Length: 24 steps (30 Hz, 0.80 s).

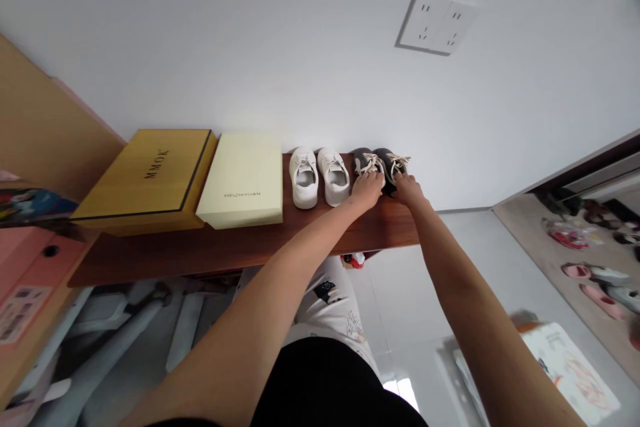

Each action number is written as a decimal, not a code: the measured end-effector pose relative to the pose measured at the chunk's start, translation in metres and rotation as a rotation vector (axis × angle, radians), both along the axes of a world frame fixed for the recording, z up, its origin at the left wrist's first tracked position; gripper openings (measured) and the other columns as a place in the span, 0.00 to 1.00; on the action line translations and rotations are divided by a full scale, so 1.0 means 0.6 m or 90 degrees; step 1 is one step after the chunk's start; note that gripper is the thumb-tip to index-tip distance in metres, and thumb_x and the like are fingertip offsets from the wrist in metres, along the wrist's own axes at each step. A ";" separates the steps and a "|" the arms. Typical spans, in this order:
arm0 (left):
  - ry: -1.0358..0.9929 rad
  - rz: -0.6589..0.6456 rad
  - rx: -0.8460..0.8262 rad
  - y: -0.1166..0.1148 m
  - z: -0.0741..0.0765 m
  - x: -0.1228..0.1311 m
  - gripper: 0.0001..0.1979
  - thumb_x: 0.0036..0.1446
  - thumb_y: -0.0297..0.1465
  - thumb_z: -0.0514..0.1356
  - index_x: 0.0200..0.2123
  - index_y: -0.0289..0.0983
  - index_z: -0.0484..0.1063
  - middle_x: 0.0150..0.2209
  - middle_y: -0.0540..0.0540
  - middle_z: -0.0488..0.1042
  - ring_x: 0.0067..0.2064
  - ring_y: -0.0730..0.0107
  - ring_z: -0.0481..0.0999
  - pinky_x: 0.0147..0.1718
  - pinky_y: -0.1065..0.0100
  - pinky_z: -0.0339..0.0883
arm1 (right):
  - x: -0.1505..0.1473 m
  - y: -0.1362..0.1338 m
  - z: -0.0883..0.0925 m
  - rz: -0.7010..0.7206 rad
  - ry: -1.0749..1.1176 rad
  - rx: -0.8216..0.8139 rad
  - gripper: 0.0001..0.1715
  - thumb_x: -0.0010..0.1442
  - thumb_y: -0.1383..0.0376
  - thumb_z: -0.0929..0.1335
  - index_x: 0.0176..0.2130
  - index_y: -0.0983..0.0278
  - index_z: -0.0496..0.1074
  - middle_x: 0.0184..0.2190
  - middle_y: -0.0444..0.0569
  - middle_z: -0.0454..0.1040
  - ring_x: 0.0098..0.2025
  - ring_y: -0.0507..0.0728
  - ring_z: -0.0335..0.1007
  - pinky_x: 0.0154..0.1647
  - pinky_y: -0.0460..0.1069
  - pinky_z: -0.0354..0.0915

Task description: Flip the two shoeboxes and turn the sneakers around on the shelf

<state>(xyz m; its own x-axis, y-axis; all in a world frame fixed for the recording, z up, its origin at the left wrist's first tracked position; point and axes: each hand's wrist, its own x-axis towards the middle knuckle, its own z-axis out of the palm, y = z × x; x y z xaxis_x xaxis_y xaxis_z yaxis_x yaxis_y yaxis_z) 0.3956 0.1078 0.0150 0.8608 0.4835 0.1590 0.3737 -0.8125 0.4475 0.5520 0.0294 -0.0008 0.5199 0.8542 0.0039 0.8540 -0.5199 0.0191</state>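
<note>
A pair of dark shoes with pale laces stands at the right end of a brown wooden shelf [210, 250], against the white wall. My left hand [367, 188] is closed over the heel of the left dark shoe [363, 161]. My right hand [407, 188] grips the heel of the right dark shoe [393, 160]. Just to their left stands a pair of white sneakers [320, 177], toes toward the wall.
A cream shoebox [243, 180] and a yellow-brown shoebox [147, 177] lie further left on the shelf. A wall socket [436, 23] is above. Several slippers and shoes [595, 273] lie on the floor at right. A pink cabinet [25, 280] stands at left.
</note>
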 end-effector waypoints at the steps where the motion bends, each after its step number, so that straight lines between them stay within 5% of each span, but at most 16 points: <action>1: -0.043 -0.003 0.001 -0.007 -0.001 -0.027 0.24 0.62 0.28 0.61 0.60 0.32 0.65 0.60 0.31 0.70 0.63 0.51 0.69 0.61 0.53 0.62 | -0.006 -0.006 -0.002 -0.004 0.000 0.050 0.31 0.56 0.68 0.70 0.58 0.66 0.63 0.58 0.65 0.68 0.61 0.69 0.62 0.56 0.61 0.65; 6: -0.289 0.034 -0.112 -0.042 -0.016 -0.249 0.21 0.66 0.34 0.57 0.61 0.41 0.66 0.59 0.39 0.73 0.60 0.62 0.72 0.61 0.59 0.64 | -0.096 -0.033 0.001 -0.017 0.063 0.420 0.26 0.63 0.63 0.63 0.60 0.66 0.63 0.60 0.67 0.66 0.64 0.69 0.60 0.63 0.65 0.59; 9: -0.420 0.263 -0.209 -0.046 -0.042 -0.414 0.15 0.66 0.36 0.58 0.55 0.42 0.71 0.52 0.42 0.77 0.54 0.63 0.76 0.58 0.58 0.67 | -0.220 -0.048 -0.004 -0.023 0.249 0.623 0.26 0.64 0.56 0.64 0.58 0.63 0.65 0.57 0.63 0.69 0.59 0.66 0.67 0.60 0.63 0.64; 11: -0.537 0.474 -0.281 -0.035 -0.064 -0.514 0.13 0.63 0.37 0.60 0.50 0.41 0.73 0.48 0.42 0.78 0.50 0.64 0.78 0.56 0.59 0.68 | -0.327 -0.053 -0.017 -0.027 0.496 0.693 0.25 0.61 0.51 0.67 0.54 0.59 0.67 0.52 0.58 0.72 0.52 0.63 0.72 0.55 0.60 0.68; 14: -0.714 0.731 -0.428 0.005 -0.087 -0.627 0.13 0.58 0.36 0.65 0.45 0.40 0.71 0.41 0.47 0.77 0.43 0.71 0.78 0.49 0.64 0.70 | -0.484 -0.043 -0.045 -0.069 0.935 0.604 0.25 0.54 0.48 0.73 0.46 0.57 0.70 0.44 0.51 0.76 0.42 0.59 0.76 0.48 0.56 0.72; 18: -0.884 0.855 -0.556 0.092 -0.078 -0.709 0.11 0.58 0.35 0.66 0.40 0.40 0.67 0.36 0.51 0.72 0.37 0.78 0.75 0.44 0.71 0.69 | -0.613 0.031 -0.069 -0.173 1.272 0.438 0.24 0.49 0.49 0.77 0.40 0.56 0.70 0.38 0.47 0.76 0.41 0.57 0.76 0.43 0.53 0.73; 24: -0.934 0.941 -0.751 0.212 -0.036 -0.758 0.19 0.55 0.41 0.68 0.34 0.39 0.61 0.29 0.55 0.62 0.27 0.80 0.65 0.32 0.73 0.67 | -0.665 0.181 -0.059 -0.338 1.167 0.501 0.22 0.60 0.42 0.63 0.38 0.55 0.64 0.29 0.45 0.69 0.35 0.56 0.72 0.36 0.50 0.72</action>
<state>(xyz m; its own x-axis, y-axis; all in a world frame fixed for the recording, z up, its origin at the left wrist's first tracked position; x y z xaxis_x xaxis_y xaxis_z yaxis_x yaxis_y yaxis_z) -0.0590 0.2347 -0.0063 -0.3683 0.7219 -0.5859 -0.6235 0.2756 0.7316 0.1533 0.1378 -0.0364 0.4874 0.7269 -0.4838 -0.5861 -0.1384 -0.7983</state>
